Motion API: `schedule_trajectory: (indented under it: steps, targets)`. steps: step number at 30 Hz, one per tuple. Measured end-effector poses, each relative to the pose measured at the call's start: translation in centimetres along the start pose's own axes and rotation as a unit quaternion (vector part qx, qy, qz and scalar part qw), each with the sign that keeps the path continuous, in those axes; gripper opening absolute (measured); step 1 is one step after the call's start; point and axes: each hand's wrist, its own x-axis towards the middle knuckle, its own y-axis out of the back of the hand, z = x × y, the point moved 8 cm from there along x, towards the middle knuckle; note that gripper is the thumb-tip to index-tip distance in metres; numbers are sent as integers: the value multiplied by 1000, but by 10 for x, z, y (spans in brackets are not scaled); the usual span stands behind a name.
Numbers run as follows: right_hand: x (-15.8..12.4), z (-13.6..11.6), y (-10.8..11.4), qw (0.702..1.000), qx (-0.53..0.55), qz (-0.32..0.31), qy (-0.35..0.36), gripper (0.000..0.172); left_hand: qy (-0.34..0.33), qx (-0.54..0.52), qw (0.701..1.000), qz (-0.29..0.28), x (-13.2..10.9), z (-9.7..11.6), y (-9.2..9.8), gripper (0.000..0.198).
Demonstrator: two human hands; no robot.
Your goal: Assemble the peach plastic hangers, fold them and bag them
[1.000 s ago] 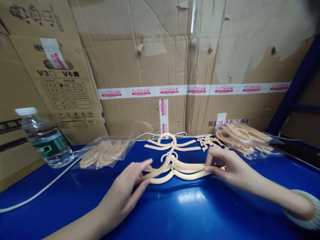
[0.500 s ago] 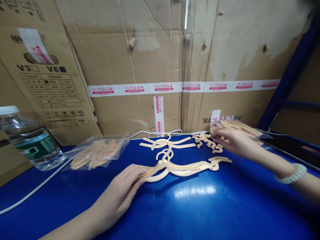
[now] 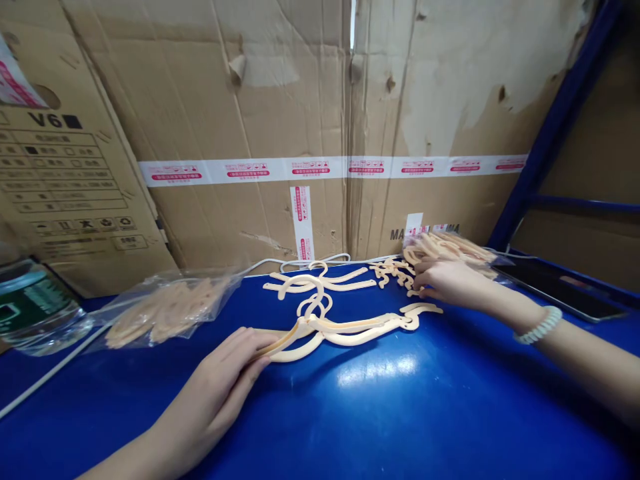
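Note:
A small stack of cream plastic hangers [image 3: 345,328] lies on the blue table [image 3: 400,413]. My left hand [image 3: 225,380] rests flat on the stack's left end, fingers stretched out. My right hand [image 3: 447,281] is farther back on the right, fingers curled over a little heap of small cream clips [image 3: 395,272]. Whether it holds one I cannot make out. One more hanger [image 3: 320,280] lies behind the stack.
A clear bag of cream parts [image 3: 165,308] lies at the left, another bag [image 3: 450,248] behind my right hand. A water bottle [image 3: 35,307] stands far left beside a white cable [image 3: 40,387]. Cardboard boxes [image 3: 280,133] wall the back. A dark tablet [image 3: 555,283] lies at the right.
My right hand let go of the stack's right end and moved back and right to the small clips. My left hand stayed on the stack. The view swung to the right.

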Motion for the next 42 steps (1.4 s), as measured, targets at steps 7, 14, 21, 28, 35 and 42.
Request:
schedule_trajectory:
  steps: [7,14,21,28,35,42]
  targets:
    - [1,-3,20,997,11,68,-27,21,8,3,1000,20,1,1,5,29]
    - [-16,8,43,837,437,247,-219,37,31,-4,999,14,2,-2,6,28]
    - [-9,-39,22,700,666,139,-217,33,37,-4,999,23,0,-2,7,26]
    - [-10,-52,4,658,704,106,-246,36,34,-13,999,27,1,-2,8,28]
    - [-7,-57,-11,649,719,72,-238,38,20,-11,1000,22,0,0,7,27]
    - [-5,-62,-10,625,740,81,-237,52,18,-5,999,29,0,0,8,27]
